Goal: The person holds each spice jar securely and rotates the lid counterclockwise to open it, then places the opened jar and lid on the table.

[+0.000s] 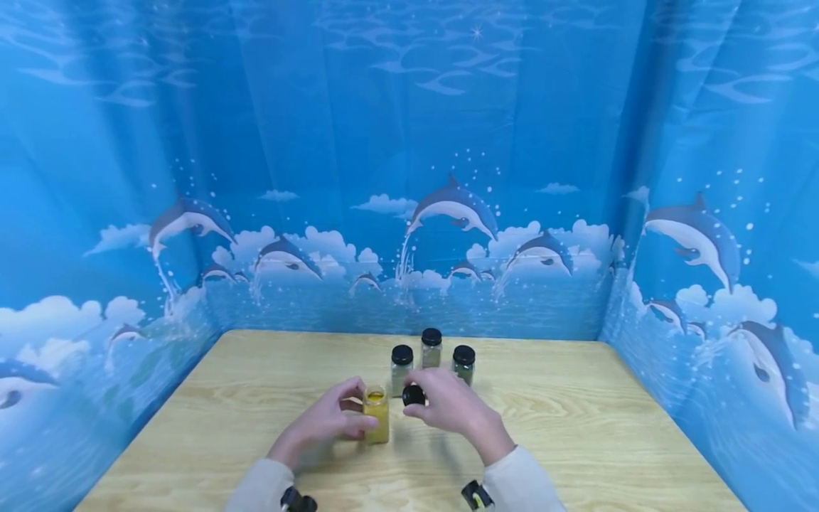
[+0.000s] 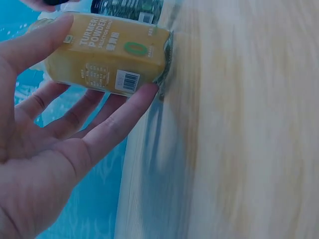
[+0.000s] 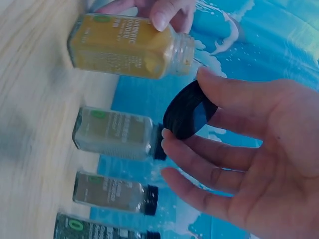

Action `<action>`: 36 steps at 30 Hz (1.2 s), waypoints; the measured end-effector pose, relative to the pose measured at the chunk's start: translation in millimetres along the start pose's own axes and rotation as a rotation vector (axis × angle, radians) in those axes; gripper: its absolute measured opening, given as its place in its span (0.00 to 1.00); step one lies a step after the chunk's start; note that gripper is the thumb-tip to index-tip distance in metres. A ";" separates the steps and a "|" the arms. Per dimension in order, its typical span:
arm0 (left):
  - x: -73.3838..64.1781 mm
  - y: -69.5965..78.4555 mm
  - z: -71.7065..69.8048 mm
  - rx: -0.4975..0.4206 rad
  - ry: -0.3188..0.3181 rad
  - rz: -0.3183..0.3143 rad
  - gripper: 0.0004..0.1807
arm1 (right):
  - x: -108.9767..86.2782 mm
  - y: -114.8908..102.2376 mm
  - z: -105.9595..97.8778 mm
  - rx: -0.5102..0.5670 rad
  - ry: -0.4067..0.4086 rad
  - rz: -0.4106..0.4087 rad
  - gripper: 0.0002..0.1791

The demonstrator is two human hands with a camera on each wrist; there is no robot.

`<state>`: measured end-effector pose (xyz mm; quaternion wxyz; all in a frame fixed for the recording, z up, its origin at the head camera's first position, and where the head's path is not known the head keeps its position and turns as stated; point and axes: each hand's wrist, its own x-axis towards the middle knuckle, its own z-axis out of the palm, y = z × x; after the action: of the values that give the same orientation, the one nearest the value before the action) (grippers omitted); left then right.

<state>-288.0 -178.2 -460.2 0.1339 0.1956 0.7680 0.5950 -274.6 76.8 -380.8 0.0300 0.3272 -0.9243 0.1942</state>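
Observation:
A glass jar of yellow turmeric powder (image 1: 376,419) stands on the table with its mouth uncovered. My left hand (image 1: 331,414) grips it from the left side, thumb on the near face and fingers round the back. The label reads turmeric powder in the left wrist view, where the jar (image 2: 107,55) lies sideways in the picture. My right hand (image 1: 448,405) pinches a black lid (image 3: 190,109) between thumb and fingers. That lid is held just right of the open jar, apart from its threaded glass neck (image 3: 182,55).
Behind the hands stand three more spice jars with black caps: a left one (image 1: 402,359), a back one (image 1: 431,345) and a right one (image 1: 463,363). The pale wooden table (image 1: 269,363) ends at a blue dolphin-print curtain (image 1: 358,178) on three sides.

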 end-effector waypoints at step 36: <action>-25.5 -13.5 -84.9 0.088 0.105 -0.022 0.30 | 87.7 -19.1 109.6 0.065 -0.021 0.083 0.15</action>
<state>-304.5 -266.0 -452.2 0.0911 0.1614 0.8014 0.5687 -323.7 -30.2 -459.4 0.0014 0.2915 -0.9305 0.2219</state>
